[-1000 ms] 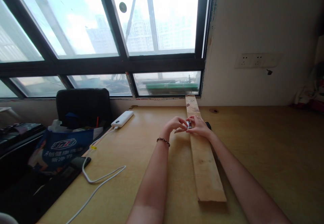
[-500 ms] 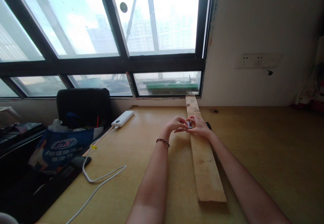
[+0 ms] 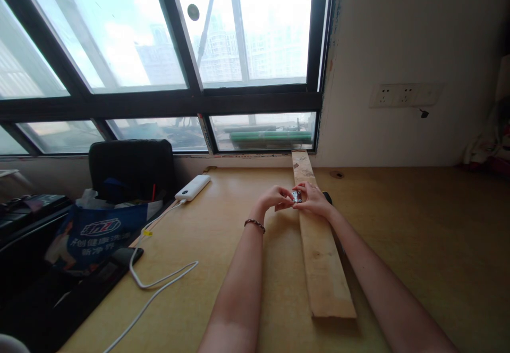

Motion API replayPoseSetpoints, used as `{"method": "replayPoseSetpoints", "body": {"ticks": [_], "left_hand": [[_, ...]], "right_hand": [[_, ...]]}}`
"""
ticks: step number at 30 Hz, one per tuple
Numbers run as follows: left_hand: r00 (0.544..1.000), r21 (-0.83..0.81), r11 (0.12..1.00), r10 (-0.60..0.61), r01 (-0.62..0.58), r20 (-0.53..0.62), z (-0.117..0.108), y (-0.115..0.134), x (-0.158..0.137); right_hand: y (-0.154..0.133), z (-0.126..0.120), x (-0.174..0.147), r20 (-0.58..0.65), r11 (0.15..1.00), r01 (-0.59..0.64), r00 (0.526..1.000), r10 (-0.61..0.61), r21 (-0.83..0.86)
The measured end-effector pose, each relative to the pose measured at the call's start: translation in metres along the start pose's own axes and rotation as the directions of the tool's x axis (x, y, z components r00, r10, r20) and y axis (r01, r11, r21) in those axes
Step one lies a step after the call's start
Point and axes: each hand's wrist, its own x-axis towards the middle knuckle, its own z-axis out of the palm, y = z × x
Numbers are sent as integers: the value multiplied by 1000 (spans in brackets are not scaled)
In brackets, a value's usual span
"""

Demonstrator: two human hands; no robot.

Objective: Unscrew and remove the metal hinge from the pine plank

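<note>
A long wooden plank (image 3: pixel 324 268) lies lengthwise on the table, reaching toward the window. Over its far part, both hands meet around a small metal plate with holes, which looks like a hinge (image 3: pixel 297 197). My left hand (image 3: pixel 279 198), a braided bracelet at its wrist, pinches the left side of the hinge with closed fingertips. From the right, my right hand (image 3: pixel 313 200) curves its thumb and fingers around the other side. Whether the hinge touches the wood cannot be told. Beyond the right wrist shows a black rounded end (image 3: pixel 328 198) of something mostly hidden beside the plank.
On the table's left side lies a white power bank (image 3: pixel 193 188) with a white cable (image 3: pixel 159 284) trailing toward me. A black chair (image 3: pixel 131 167) and a blue bag (image 3: pixel 99 236) stand past the left edge. The window (image 3: pixel 255 98) and wall bound the back.
My left fingers have shifted slightly left, and more of the hinge's bright metal face shows between the hands. The right hand and the plank stay nearly where they were.
</note>
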Motion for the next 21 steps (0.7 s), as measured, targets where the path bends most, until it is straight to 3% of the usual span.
{"method": "replayPoseSetpoints", "body": {"ticks": [10,21], "left_hand": [[998,-64,997,-51,49,-30,4,0,-1],[999,-184,982,-43,47,26,5,-7,-1]], "right_hand": [[-2,0,1,9,1000,-20,1000,20,8],[-2,0,0,4,1000,-16,1000,16,13]]}}
